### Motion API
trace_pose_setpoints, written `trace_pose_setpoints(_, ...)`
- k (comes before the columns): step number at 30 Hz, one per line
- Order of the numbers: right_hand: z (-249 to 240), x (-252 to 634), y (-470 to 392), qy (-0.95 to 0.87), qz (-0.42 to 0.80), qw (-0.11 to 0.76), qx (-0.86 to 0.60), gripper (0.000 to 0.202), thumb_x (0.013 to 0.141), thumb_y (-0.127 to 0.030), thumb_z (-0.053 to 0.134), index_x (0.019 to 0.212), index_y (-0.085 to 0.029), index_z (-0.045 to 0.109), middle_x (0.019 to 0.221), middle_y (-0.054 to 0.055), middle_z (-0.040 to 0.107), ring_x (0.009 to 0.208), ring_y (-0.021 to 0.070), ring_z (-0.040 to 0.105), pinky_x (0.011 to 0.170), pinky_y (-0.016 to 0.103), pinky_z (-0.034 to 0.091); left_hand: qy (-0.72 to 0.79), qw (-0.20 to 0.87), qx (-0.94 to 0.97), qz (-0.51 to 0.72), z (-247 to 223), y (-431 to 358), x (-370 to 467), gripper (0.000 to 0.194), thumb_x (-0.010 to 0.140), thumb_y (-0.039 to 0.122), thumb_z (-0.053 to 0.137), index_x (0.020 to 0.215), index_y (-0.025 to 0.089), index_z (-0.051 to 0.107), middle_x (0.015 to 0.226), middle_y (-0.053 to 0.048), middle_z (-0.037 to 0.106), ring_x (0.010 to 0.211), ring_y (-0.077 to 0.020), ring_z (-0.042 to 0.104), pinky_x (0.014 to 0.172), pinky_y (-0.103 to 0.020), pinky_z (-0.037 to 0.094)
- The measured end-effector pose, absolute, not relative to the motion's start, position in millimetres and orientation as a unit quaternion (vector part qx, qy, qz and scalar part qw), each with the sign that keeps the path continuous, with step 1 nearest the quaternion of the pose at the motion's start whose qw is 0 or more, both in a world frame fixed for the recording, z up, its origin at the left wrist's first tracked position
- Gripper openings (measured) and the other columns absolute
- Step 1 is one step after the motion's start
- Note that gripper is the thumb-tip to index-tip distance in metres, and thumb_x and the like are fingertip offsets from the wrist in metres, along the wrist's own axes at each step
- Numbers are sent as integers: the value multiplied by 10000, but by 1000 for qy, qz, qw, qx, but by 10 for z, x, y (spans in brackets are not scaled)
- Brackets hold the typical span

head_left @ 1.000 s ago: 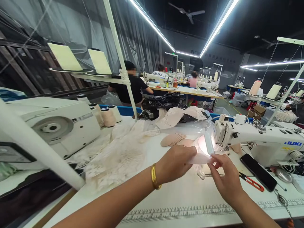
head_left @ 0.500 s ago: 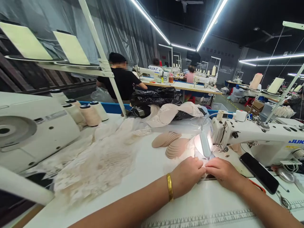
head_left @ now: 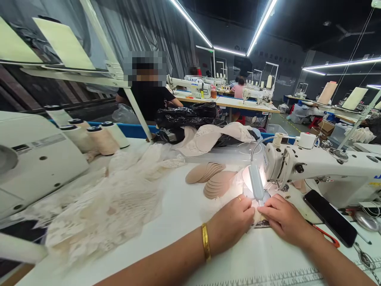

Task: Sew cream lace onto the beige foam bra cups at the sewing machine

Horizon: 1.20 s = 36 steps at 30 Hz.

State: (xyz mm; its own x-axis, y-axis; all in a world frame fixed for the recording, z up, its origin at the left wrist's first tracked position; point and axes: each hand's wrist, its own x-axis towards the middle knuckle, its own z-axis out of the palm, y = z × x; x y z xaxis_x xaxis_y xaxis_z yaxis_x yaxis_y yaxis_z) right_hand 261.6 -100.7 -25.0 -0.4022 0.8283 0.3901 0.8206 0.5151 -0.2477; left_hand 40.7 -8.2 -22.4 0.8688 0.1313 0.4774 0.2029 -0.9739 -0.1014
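Pinching pale cloth (head_left: 256, 217) with left hand (head_left: 232, 223), just below the small lamp (head_left: 256, 182), near the sewing machine (head_left: 324, 165). Touching it with right hand (head_left: 284, 218), but cannot tell if pinching. Looks like setting cloth straight. Calls next for holding steady and keeping flat.

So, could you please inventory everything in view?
sewing machines: several, white, left, right, behind
lamp: one, grey, beside right machine
pale fabric: count unclear, whitish, below lamp
oval pads: two stacks, beige, centre
lace: one heap, cream, left
thread cones: many, cream, peach, both sides
phone: one, black, right
snips: one, red, beside phone
ruler: one, whitish, near edge
bags: count unclear, black, behind
people: several, mixed clothing, behind
left hand: one, gold bangle, at fabric
right hand: one, bare, at fabric
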Motion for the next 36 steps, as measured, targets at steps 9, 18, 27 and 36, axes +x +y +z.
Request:
trace_pose_setpoints(9,-277,2611,-996,-835,2,238,-496,437,938,-28,468,1288,-252,603,995,71,662,898,232,585,765,369,509,-96,54,-971,-213,-164,-96,422,241,982,81,466,783,171,569,792,-50,593,715,-198,501,642,-338,403)
trace_pose_setpoints(18,-282,2596,-993,-830,11,238,-504,416,946,-40,481,1290,-239,605,1008,71,655,902,240,587,771,381,513,-89,39,-972,-216,-178,-59,430,259,999,97,436,791,185,564,804,-51,629,721,-200,519,684,-342,415)
trace_pose_setpoints(27,-301,2576,-986,-815,-5,238,-529,332,973,-70,452,1211,-236,613,933,61,611,838,235,561,734,373,490,-45,-28,-986,-161,-53,277,466,54,936,186,581,883,195,592,898,-62,674,832,-230,599,742,-328,464)
trace_pose_setpoints(36,-323,2569,-975,-793,-21,216,-570,224,983,-114,452,1081,-232,615,904,63,577,821,244,565,690,368,463,21,-78,-982,-173,-30,511,555,158,942,168,562,1081,211,623,1060,-77,727,937,-241,658,830,-354,514)
